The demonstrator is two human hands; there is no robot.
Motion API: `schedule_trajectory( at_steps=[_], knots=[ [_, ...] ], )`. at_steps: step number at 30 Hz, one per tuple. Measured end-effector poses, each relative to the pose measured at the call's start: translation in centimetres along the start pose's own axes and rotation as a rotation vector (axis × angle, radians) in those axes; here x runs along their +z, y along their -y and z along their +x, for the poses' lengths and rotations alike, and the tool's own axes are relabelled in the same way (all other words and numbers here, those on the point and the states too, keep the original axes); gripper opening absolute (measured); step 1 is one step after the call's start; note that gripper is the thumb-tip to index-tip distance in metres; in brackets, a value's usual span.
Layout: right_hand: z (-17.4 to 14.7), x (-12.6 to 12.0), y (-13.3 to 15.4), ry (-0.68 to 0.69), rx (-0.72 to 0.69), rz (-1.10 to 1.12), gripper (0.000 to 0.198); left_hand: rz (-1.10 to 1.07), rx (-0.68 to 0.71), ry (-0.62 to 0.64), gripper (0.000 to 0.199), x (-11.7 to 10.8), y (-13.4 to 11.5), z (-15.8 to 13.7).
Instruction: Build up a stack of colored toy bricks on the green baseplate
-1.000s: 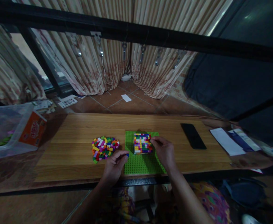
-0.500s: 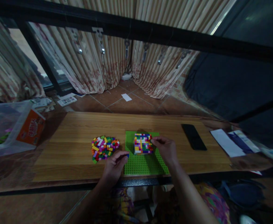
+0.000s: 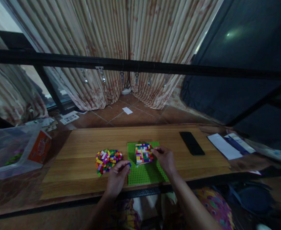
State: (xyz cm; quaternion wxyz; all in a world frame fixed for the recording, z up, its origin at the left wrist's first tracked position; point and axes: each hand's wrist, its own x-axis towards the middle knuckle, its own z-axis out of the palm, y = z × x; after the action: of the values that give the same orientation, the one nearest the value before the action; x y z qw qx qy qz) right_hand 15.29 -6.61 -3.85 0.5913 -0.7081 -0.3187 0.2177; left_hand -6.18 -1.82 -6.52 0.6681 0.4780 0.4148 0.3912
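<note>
My left hand (image 3: 116, 176) pinches a small blue toy brick (image 3: 129, 164) between thumb and fingers, over the left edge of the green baseplate (image 3: 145, 179). On that baseplate stands a block built of many-coloured bricks (image 3: 144, 154), its top a patchwork of white, yellow, red, blue and purple. My right hand (image 3: 164, 158) is closed at the block's right edge, thumb and fingertips together against it. Whatever those fingertips hold is too small to make out. Just left of my left hand lies a heap of loose coloured bricks (image 3: 107, 160).
The wooden table (image 3: 82, 140) carries a black phone (image 3: 191, 143) on its right. White papers (image 3: 224, 147) lie beyond the right end. A clear plastic box (image 3: 13, 153) with an orange label stands at the left. A dark metal bar (image 3: 140, 65) crosses beyond the table.
The view has tilted upward and shifted slightly. My left hand still pinches the blue brick, and my right hand stays at the block's right edge.
</note>
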Motion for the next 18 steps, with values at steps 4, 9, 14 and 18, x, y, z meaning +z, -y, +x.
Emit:
schedule_trajectory(
  at_steps=[4, 9, 14, 18],
  knots=[
    [-3.4, 0.0, 0.5, -0.011, -0.014, 0.028, 0.03, -0.046, -0.033, -0.031, 0.03, 0.9, -1.5, -1.1],
    [-8.1, 1.2, 2.1, 0.198, -0.029, 0.043, 0.025, -0.064, -0.023, -0.007, 0.024, 2.2, -3.1, -2.2],
    [-9.9, 1.8, 2.7, 0.275, -0.062, 0.036, 0.023, -0.078, 0.003, 0.088, 0.021, 2.9, -2.8, -3.0],
    [-10.2, 1.5, 2.2, 0.257, -0.05, 0.073, 0.021, -0.073, 0.003, 0.107, 0.019, 3.2, -2.1, -3.2]
  ],
)
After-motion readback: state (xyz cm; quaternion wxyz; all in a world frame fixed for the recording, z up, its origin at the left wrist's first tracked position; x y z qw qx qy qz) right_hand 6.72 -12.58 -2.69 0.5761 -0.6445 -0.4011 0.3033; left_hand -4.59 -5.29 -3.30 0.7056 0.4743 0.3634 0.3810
